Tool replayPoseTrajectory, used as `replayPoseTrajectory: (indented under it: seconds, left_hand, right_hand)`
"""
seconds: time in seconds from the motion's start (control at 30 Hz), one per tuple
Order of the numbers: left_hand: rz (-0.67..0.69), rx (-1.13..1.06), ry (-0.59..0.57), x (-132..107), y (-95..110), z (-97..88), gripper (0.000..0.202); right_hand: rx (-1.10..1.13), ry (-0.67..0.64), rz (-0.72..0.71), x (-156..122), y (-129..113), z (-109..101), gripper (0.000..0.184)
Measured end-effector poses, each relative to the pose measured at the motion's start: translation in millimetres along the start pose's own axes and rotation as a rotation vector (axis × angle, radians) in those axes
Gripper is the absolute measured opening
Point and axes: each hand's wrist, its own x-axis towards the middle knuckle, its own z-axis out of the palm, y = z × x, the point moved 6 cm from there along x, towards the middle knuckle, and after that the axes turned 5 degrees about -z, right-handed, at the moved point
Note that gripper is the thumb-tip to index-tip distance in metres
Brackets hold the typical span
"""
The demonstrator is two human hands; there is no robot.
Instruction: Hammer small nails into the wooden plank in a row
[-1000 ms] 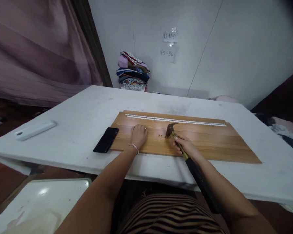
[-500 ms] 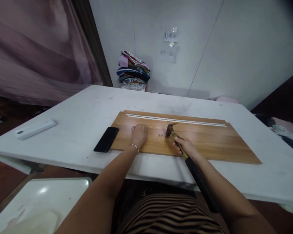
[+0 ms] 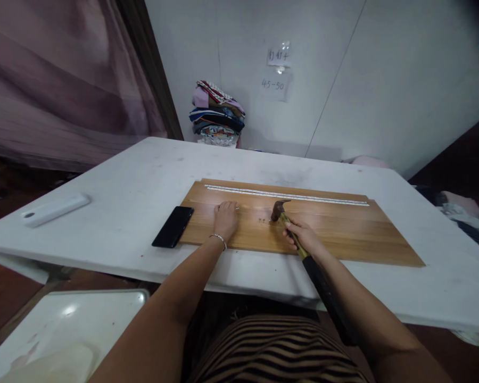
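Observation:
My right hand [image 3: 303, 236] is wrapped round the handle of a claw hammer [image 3: 321, 287], gripping it close to the rusty head. The head is low over a wooden board [image 3: 355, 234], beside several tiny nail-like bits [image 3: 263, 220]; whether it touches the wood I cannot tell. On the left part of the board rests my left hand [image 3: 225, 219], its fingers curled and pressed together. A small shiny bit shows at their right side, too small to name. Two printed paper strips [image 3: 287, 197] run along the board's far edge.
A black phone [image 3: 173, 227] lies against the board's left end on the white table [image 3: 115, 213]. Further left is a white long object [image 3: 58, 209]. Folded clothes [image 3: 217, 114] are stacked by the wall, and a white stool-like seat [image 3: 99, 314] stands below the table.
The whole view has shifted very slightly. Both hands and the hammer keep nearly the same places on the board.

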Motion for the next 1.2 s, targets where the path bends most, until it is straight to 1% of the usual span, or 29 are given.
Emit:
replayPoseTrajectory:
  seconds: [0.17, 0.3, 0.43, 0.53, 0.63, 0.83, 1.03, 1.2]
  left_hand:
    - [-0.027, -0.027, 0.018, 0.5, -2.8, 0.3, 0.038]
    - [-0.06, -0.044, 0.032, 1.0, -6.7, 0.7, 0.04]
    - [-0.057, -0.048, 0.046, 1.1, -7.3, -1.5, 0.032]
    - [-0.044, -0.038, 0.009, 1.5, -6.0, -1.3, 0.026]
    - [-0.039, -0.016, -0.01, 1.9, -5.5, -0.4, 0.027]
    - [-0.016, 0.005, 0.018, 0.2, -3.2, -1.8, 0.028]
    - [-0.032, 0.007, 0.008, -0.9, -0.4, -5.3, 0.034]
    - [-0.028, 0.006, 0.009, -1.0, 0.7, -5.4, 0.033]
  right_hand:
    - [0.008, 0.002, 0.008, -2.7, 0.4, 2.0, 0.039]
    - [0.0, 0.014, 0.018, -4.6, -1.1, 1.9, 0.036]
    - [0.009, -0.002, 0.013, -4.2, -2.0, 1.5, 0.035]
    - [0.014, -0.011, 0.013, -3.3, -0.5, 1.3, 0.033]
    - [0.009, -0.008, 0.014, -2.6, 2.1, 1.0, 0.033]
    - [0.003, -0.014, -0.004, -2.5, 1.8, 1.4, 0.035]
    - [-0.007, -0.027, -0.005, -2.3, -2.6, 1.2, 0.034]
    - [-0.016, -0.025, 0.008, -2.7, -0.9, 1.6, 0.033]
